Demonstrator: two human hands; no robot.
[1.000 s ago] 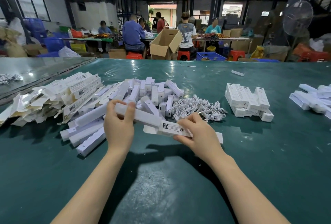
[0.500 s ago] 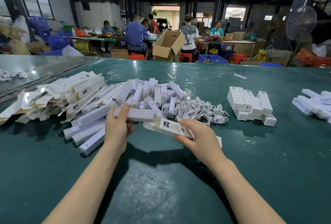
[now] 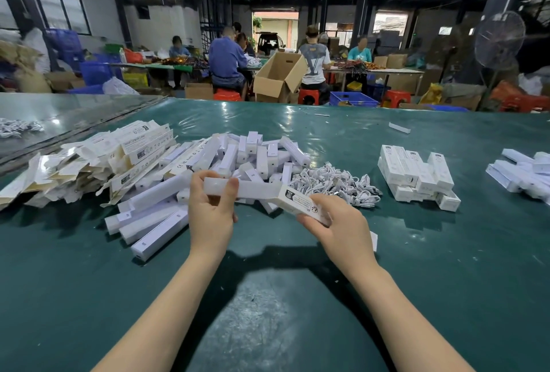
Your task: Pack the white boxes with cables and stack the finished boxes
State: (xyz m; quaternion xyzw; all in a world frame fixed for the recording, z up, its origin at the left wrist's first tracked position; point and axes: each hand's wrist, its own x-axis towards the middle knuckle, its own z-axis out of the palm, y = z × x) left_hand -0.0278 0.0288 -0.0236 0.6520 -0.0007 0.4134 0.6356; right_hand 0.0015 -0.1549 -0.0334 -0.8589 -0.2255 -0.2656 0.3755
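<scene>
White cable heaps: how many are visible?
2. One cable heap lies on the green table, right of the loose boxes; the other on the grey table, far left. More may be hidden.

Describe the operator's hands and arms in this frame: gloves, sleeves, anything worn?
Nothing worn. The left hand and right hand have no gloves, and no rings show. The left forearm and right forearm are uncovered down to the frame's lower edge: no sleeves, watch, wristband or markings in view.
</scene>
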